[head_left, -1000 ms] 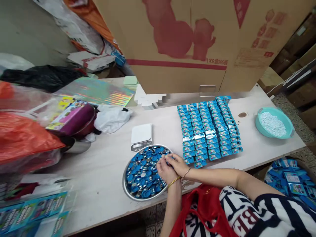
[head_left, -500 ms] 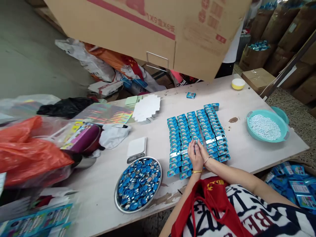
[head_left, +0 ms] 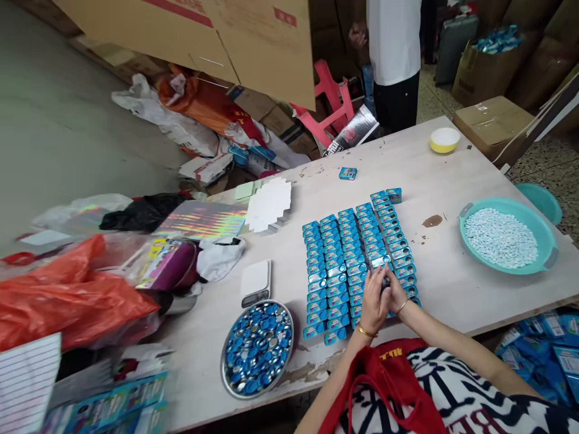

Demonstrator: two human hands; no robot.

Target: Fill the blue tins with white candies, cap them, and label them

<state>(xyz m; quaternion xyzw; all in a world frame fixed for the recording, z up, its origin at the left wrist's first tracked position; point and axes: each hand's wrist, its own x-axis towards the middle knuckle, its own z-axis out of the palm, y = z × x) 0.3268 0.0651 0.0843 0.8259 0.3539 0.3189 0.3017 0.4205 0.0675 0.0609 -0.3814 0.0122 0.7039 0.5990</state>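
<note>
My left hand (head_left: 375, 303) and my right hand (head_left: 397, 294) are close together over the near right part of the rows of small blue boxes (head_left: 332, 263). Fingers of both hands are curled around a small dark thing (head_left: 385, 283), mostly hidden between them, whose kind I cannot make out. The boxes stand tightly side by side in several columns. Round holes or discs show on the tops of many. Left of them sits a round metal bowl (head_left: 225, 375) full of small blue and silver round caps.
A turquoise basin (head_left: 543, 265) of pale pellets stands at right, a yellow-and-white bowl (head_left: 444, 140) behind. One blue box (head_left: 348, 173) lies apart. A white scale (head_left: 256, 280) and white stack (head_left: 269, 204) are left. Beyond the table are a large cardboard sheet (head_left: 262, 48) and a person (head_left: 394, 48).
My hands have shifted right and slightly nearer to me, still together. The cardboard sheet has moved left, uncovering more of the person in the white shirt. My view has turned a little.
</note>
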